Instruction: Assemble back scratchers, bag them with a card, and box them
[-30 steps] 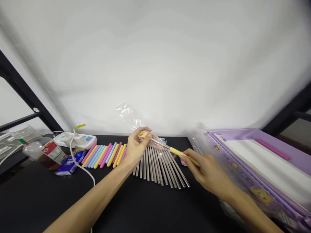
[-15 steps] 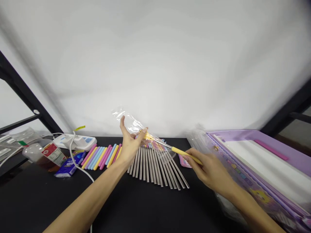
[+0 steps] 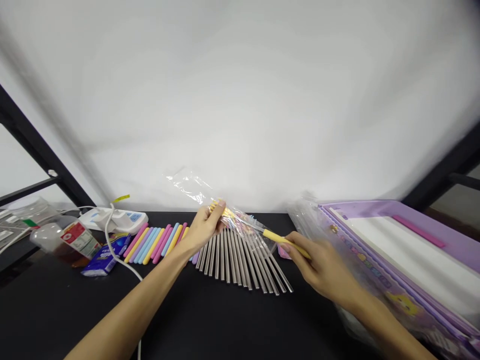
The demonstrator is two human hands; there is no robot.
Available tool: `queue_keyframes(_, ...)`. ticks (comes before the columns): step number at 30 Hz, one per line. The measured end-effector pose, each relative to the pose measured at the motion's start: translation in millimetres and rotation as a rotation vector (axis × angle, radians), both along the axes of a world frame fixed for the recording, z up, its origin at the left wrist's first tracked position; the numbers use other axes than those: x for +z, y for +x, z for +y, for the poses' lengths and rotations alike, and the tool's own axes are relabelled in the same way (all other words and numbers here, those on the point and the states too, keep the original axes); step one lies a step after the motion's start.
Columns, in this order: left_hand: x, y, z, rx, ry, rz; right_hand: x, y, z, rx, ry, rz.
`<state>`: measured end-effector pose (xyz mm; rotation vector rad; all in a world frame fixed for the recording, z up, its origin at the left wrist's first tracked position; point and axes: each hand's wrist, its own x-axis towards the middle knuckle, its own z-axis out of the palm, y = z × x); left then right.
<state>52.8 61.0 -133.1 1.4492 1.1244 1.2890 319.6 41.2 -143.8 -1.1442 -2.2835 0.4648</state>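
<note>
My left hand (image 3: 207, 224) pinches the yellow pronged head of what looks like a back scratcher (image 3: 283, 238), through a clear plastic sleeve (image 3: 191, 184). The sleeve reaches past my fingers to the upper left and covers part of the metal shaft. My right hand (image 3: 318, 260) is closed round the yellow handle end. Below both hands, several metal rods (image 3: 240, 260) lie fanned out on the black table (image 3: 210, 320), with colourful pieces at their far ends partly hidden by the sleeve. A row of pastel sticks (image 3: 152, 245) lies left of the rods.
To the left are a white power strip (image 3: 131, 220) with a cable, a purple-blue packet (image 3: 107, 257) and a bottle with a red label (image 3: 48, 237). A purple box (image 3: 360, 210) and clear plastic wrapping (image 3: 307, 215) occupy the right. A white wall (image 3: 240, 100) rises behind.
My left fingers have gone from spread to pinched round the pronged head in the sleeve. The sleeve's free end has shifted slightly left; my right hand has barely moved.
</note>
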Motion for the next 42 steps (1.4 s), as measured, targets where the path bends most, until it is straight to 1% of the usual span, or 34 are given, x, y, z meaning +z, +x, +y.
queue_keyframes(3,-4.9,5,0,0.062,0.091,-0.085,-1.2,0,0,0.023,0.024,-0.006)
queue_keyframes(5,-8.3,10,-1,0.099,0.085,-0.165,-2.3,0,1,0.037,0.047,-0.022)
queue_keyframes(8,-10.7,16,-4,0.127,0.048,-0.213,-2.6,2,1,0.054,0.066,-0.043)
queue_keyframes(11,-7.9,18,-7,0.110,0.050,-0.200,0.5,3,0,0.072,0.037,-0.021)
queue_keyframes(16,0.8,16,-9,0.086,0.120,-0.166,8.7,-1,-4,0.059,-0.072,0.098)
queue_keyframes(20,2.2,17,-10,0.080,0.124,-0.170,8.5,-5,-6,0.039,-0.119,0.127)
queue_keyframes(22,0.3,18,-10,0.077,0.113,-0.169,5.4,-4,-6,0.045,-0.077,0.102)
queue_keyframes(25,-3.5,21,-9,0.087,0.081,-0.172,1.3,0,-6,0.051,0.056,0.047)
queue_keyframes(26,-4.3,22,-9,0.088,0.071,-0.174,1.0,1,-5,0.053,0.076,0.043)
queue_keyframes(27,-4.6,22,-10,0.087,0.070,-0.174,1.4,1,-5,0.050,0.060,0.055)
queue_keyframes(28,-4.3,23,-10,0.083,0.077,-0.170,2.4,1,-4,0.046,0.006,0.086)
queue_keyframes(29,-3.4,23,-10,0.076,0.092,-0.162,3.8,0,-4,0.047,-0.092,0.135)
queue_keyframes(32,1.1,22,-12,0.061,0.135,-0.127,7.4,-4,-2,0.098,-0.475,0.313)
queue_keyframes(33,2.4,21,-12,0.059,0.138,-0.120,7.5,-5,-2,0.114,-0.540,0.348)
queue_keyframes(34,3.3,21,-12,0.058,0.136,-0.118,7.0,-6,-3,0.120,-0.541,0.355)
queue_keyframes(35,3.8,21,-12,0.060,0.131,-0.120,5.7,-6,-3,0.109,-0.475,0.334)
queue_keyframes(38,2.7,22,-11,0.062,0.119,-0.129,0.0,-4,-5,0.047,-0.081,0.182)
queue_keyframes(39,2.2,23,-11,0.061,0.118,-0.127,-1.7,-4,-6,0.038,0.027,0.137)
queue_keyframes(40,1.9,24,-12,0.058,0.119,-0.124,-2.7,-3,-6,0.034,0.100,0.108)
queue_keyframes(41,2.0,24,-12,0.057,0.121,-0.124,-3.0,-3,-7,0.034,0.132,0.095)
queue_keyframes(42,2.6,25,-13,0.054,0.121,-0.125,-2.6,-3,-7,0.036,0.123,0.095)
